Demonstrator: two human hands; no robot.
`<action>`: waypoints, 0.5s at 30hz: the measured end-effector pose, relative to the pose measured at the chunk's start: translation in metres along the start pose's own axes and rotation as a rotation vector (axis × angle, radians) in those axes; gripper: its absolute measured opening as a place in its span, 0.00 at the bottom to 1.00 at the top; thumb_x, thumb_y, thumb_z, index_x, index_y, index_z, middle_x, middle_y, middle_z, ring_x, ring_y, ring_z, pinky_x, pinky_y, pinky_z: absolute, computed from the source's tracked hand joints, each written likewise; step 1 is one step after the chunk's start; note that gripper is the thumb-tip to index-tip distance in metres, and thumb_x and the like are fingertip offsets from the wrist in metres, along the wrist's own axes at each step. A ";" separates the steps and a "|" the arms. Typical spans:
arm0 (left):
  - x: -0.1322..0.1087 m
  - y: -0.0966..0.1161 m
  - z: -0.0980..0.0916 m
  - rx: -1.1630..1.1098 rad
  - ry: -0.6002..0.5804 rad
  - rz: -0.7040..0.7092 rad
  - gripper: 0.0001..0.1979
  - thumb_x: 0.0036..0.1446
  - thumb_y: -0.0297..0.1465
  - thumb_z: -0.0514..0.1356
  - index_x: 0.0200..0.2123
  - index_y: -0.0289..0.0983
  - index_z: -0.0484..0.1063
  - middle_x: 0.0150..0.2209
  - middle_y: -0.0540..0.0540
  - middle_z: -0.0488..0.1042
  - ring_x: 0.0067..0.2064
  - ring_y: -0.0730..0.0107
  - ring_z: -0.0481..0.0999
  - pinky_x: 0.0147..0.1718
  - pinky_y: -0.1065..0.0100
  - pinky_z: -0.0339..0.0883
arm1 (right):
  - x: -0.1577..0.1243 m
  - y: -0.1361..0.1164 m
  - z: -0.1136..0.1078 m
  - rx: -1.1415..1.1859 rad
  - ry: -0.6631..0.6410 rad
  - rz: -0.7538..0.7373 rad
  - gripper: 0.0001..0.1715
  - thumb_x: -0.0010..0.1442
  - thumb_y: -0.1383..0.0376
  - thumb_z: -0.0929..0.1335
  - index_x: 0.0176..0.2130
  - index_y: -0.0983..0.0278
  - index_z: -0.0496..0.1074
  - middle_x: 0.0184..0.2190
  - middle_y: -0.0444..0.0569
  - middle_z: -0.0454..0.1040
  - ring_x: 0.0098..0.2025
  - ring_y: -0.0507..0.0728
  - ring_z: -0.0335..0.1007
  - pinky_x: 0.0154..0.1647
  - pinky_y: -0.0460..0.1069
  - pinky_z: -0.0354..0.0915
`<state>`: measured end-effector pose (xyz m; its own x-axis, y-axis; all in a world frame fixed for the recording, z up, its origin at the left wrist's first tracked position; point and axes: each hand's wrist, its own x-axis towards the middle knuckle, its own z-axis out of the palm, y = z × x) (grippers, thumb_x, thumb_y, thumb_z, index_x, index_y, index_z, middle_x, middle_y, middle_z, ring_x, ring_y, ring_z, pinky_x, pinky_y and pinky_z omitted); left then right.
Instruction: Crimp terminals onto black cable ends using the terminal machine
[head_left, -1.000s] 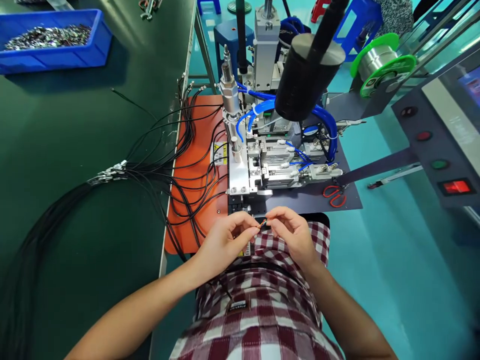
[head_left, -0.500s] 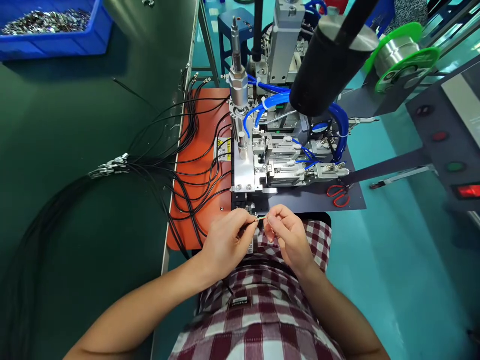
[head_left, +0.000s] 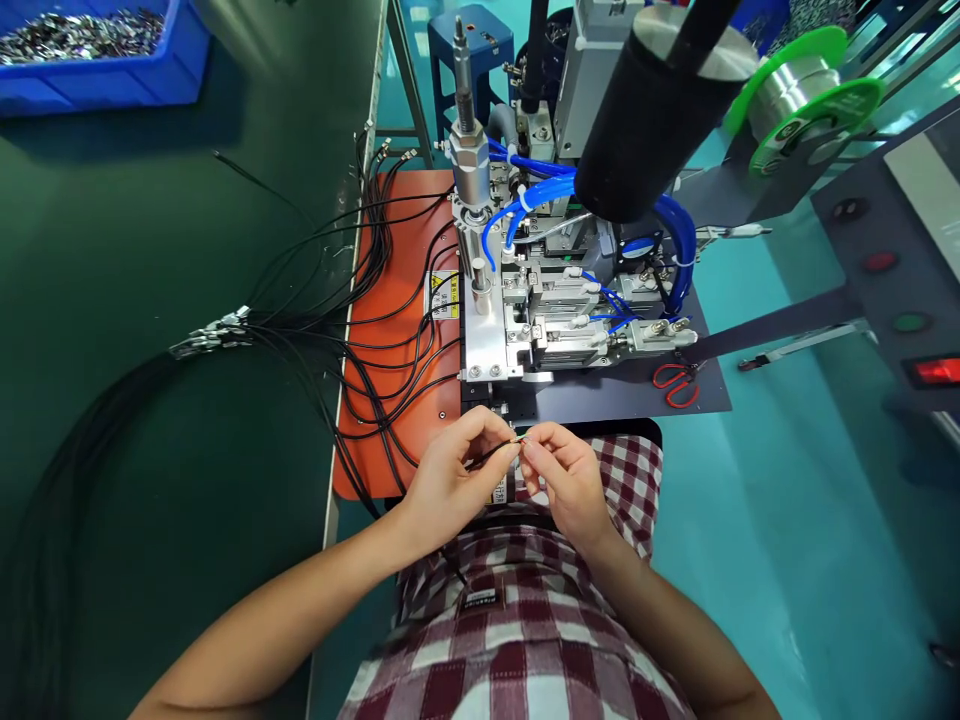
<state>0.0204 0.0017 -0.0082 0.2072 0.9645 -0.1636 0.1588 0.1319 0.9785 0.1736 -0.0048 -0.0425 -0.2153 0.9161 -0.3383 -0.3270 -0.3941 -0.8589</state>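
Observation:
Between thumb and fingers, my left hand [head_left: 459,482] pinches a thin black cable [head_left: 491,455] close to its end. Fine light and greenish wires [head_left: 520,439] stick out of that end, and the fingertips of my right hand [head_left: 566,480] are closed on them. Both hands meet just in front of the metal machine [head_left: 487,345], above the lap. Several black cables [head_left: 375,340] run over the orange board [head_left: 405,400] to the machine's left side. Their bundle is wrapped in silvery material [head_left: 214,333] on the dark green table [head_left: 187,550].
A blue bin [head_left: 142,85] of small metal parts stands at the upper left. Red-handled scissors [head_left: 677,385] lie on the grey plate right of the machine. A black cylinder [head_left: 637,130] hangs over the machine, near a green wire spool [head_left: 806,100]. A control panel [head_left: 892,270] is at right.
My right hand has moved slightly left, closer to my left hand, and its fingertips now meet the wire end. More black cable shows in my left hand. The view has shifted a little.

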 end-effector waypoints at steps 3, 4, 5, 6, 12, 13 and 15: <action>0.005 0.007 -0.009 -0.109 -0.193 -0.098 0.10 0.63 0.35 0.56 0.44 0.38 0.70 0.33 0.49 0.68 0.27 0.77 0.66 0.25 0.74 0.62 | 0.002 -0.003 -0.008 -0.015 -0.115 0.017 0.13 0.58 0.57 0.71 0.31 0.63 0.69 0.20 0.39 0.67 0.19 0.46 0.59 0.20 0.43 0.59; 0.007 0.010 -0.013 -0.128 -0.250 -0.114 0.11 0.63 0.35 0.56 0.45 0.38 0.71 0.35 0.49 0.67 0.27 0.78 0.66 0.24 0.74 0.62 | 0.003 -0.005 -0.011 -0.026 -0.151 0.029 0.13 0.58 0.57 0.71 0.31 0.64 0.69 0.20 0.39 0.67 0.19 0.46 0.59 0.20 0.43 0.60; 0.010 0.012 -0.017 -0.144 -0.296 -0.121 0.11 0.63 0.35 0.56 0.45 0.38 0.72 0.36 0.49 0.66 0.27 0.78 0.66 0.24 0.74 0.62 | 0.003 -0.007 -0.013 -0.033 -0.182 0.043 0.13 0.58 0.57 0.71 0.31 0.64 0.69 0.20 0.39 0.67 0.19 0.46 0.59 0.20 0.43 0.60; 0.012 0.013 -0.020 -0.156 -0.335 -0.128 0.11 0.63 0.35 0.56 0.45 0.38 0.73 0.36 0.49 0.65 0.27 0.78 0.67 0.24 0.75 0.62 | 0.003 -0.009 -0.015 -0.036 -0.205 0.058 0.12 0.58 0.58 0.71 0.32 0.64 0.69 0.20 0.39 0.67 0.18 0.46 0.59 0.20 0.43 0.60; 0.023 0.021 -0.032 -0.150 -0.627 -0.188 0.14 0.64 0.37 0.54 0.46 0.37 0.73 0.32 0.48 0.68 0.28 0.76 0.68 0.26 0.73 0.63 | 0.001 -0.016 -0.022 -0.110 -0.357 0.054 0.13 0.59 0.58 0.71 0.31 0.63 0.67 0.22 0.39 0.67 0.20 0.46 0.61 0.23 0.43 0.61; 0.025 0.023 -0.033 -0.158 -0.677 -0.197 0.14 0.64 0.37 0.54 0.45 0.36 0.73 0.33 0.47 0.70 0.28 0.76 0.68 0.26 0.73 0.64 | 0.001 -0.017 -0.022 -0.131 -0.385 0.039 0.13 0.59 0.58 0.70 0.31 0.64 0.67 0.22 0.39 0.67 0.21 0.47 0.61 0.23 0.44 0.61; 0.027 0.026 -0.034 -0.197 -0.736 -0.231 0.13 0.63 0.38 0.55 0.42 0.36 0.72 0.34 0.45 0.73 0.27 0.76 0.69 0.27 0.72 0.66 | -0.001 -0.017 -0.023 -0.167 -0.424 0.016 0.14 0.60 0.57 0.70 0.32 0.64 0.68 0.22 0.40 0.67 0.21 0.47 0.61 0.23 0.44 0.61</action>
<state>-0.0028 0.0393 0.0174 0.7856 0.5178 -0.3387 0.1164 0.4140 0.9028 0.2009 0.0030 -0.0362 -0.5886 0.7848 -0.1943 -0.1757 -0.3587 -0.9168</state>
